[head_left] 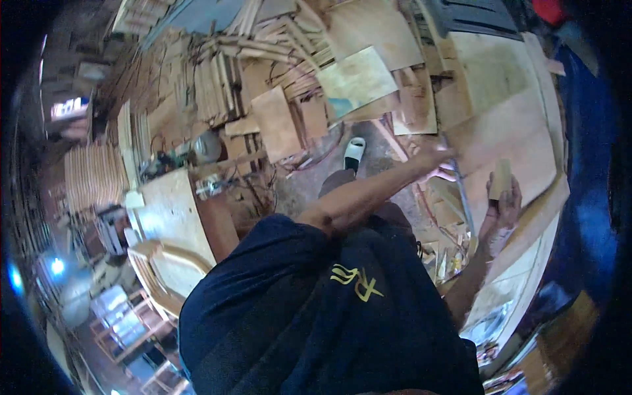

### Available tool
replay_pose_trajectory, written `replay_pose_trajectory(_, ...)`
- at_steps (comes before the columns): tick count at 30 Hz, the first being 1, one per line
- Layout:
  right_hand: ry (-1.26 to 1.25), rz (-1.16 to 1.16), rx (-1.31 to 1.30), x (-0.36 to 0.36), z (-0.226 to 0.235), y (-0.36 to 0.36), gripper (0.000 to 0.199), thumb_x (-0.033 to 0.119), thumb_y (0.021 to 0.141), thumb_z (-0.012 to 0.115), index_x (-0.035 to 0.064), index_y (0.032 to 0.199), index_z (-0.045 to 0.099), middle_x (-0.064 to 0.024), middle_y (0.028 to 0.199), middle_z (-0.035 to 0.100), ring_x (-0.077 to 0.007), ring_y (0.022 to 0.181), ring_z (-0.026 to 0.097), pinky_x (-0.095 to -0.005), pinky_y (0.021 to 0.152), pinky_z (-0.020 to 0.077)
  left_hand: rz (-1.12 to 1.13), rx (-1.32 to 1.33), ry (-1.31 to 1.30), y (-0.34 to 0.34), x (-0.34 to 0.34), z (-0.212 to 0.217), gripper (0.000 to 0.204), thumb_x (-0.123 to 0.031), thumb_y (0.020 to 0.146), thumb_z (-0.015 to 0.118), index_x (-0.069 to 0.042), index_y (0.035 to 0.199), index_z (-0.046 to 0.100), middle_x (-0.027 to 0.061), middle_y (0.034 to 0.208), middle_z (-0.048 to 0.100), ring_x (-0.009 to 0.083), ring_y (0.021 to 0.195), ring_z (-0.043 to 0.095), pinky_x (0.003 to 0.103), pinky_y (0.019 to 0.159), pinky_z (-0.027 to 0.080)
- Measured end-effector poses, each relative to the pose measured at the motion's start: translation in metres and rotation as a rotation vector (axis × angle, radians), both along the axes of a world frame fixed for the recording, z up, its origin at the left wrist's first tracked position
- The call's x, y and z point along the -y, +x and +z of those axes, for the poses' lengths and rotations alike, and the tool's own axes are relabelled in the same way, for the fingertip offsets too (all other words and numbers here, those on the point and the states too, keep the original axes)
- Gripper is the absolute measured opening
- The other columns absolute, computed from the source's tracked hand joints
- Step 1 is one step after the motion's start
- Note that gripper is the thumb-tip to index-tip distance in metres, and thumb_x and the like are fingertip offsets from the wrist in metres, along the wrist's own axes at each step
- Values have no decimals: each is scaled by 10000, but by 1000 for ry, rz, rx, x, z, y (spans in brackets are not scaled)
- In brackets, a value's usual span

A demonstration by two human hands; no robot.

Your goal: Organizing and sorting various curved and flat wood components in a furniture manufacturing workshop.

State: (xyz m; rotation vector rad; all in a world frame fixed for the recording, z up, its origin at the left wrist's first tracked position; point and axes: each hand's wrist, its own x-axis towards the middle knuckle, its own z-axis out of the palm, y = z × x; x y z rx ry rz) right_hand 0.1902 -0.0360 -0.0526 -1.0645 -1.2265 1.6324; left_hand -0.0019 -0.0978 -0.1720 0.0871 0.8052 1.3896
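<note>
My right hand (508, 203) is closed around a small pale wooden block (501, 176), holding it upright over the light wooden worktop (526, 141). My left arm reaches across to the right, and its hand (440, 163) is smeared by motion at the worktop's near edge. Whether those fingers hold anything cannot be made out. A long thin grey strip (463, 197) runs along that edge, close beside the left hand.
Loose boards and plywood sheets (359, 76) lie piled ahead. To the left stands a wooden table (168, 210) with curved wooden frames (158, 273) against it. My foot in a white sandal (355, 148) is on the floor. A blue sheet (589, 164) hangs at the right.
</note>
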Motion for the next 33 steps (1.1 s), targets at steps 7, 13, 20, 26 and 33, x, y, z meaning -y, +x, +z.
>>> replay_pose_trajectory(7,-19,235,237,17,-22,-51,513,187,945,599,-23,1389,449,-167,1347,527,-270,1181,572,-405,1007,480,-387,-420,34,-61,62,-20,710,-454,916,675,63,1370,498,181,1363,567,297,1158,628,391,853,577)
replay_pose_trajectory(13,-265,497,184,74,-32,-122,739,231,808,776,-20,1400,412,-148,1322,529,-250,1206,541,-348,1044,432,194,176,-486,-125,220,-180,444,-369,956,636,-92,1299,588,80,1173,652,243,1037,661,376,851,579)
replay_pose_trajectory(20,-540,699,219,129,-81,-177,707,144,789,764,-22,1387,426,-139,1274,569,-223,1114,591,-319,952,487,826,215,-806,-223,366,-257,574,-436,879,733,-21,1239,566,99,1126,576,175,923,605,351,793,599)
replay_pose_trajectory(26,-656,767,585,148,-132,-173,584,115,830,744,4,1353,507,-94,1164,634,-187,1063,603,-318,957,478,926,252,-997,-253,392,-329,497,-512,842,741,-87,1078,634,46,949,614,149,844,579,313,676,544)
replay_pose_trajectory(33,-726,845,819,146,-166,-180,489,126,815,730,19,1262,564,-94,1131,637,-185,1027,607,-306,884,491,1168,212,-1059,-236,480,-505,504,-623,897,577,-182,1136,628,17,1034,622,211,854,567,406,790,499)
